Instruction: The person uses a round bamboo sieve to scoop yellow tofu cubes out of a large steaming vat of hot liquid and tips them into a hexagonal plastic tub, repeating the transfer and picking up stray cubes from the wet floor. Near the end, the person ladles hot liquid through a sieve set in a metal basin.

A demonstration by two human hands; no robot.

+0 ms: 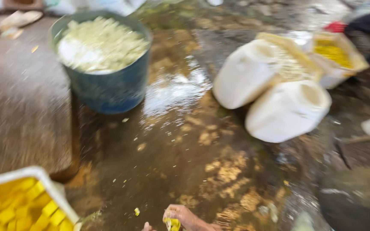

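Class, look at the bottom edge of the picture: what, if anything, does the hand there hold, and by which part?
The hand grips a small yellow piece in its fingers; blur hides which part.

Ahead of your hand (184,218) the wet floor (180,141) lies open up the middle, with only small scraps strewn on it. To your left, a white tub of yellow pieces (20,201) sits close by, and a raised wooden surface (20,102) walls off that side. The blue bucket (103,64), heaped with pale cuttings, stands farther up at its edge. On your right, two white jugs (275,92) lie side by side, touching, narrowing that side.
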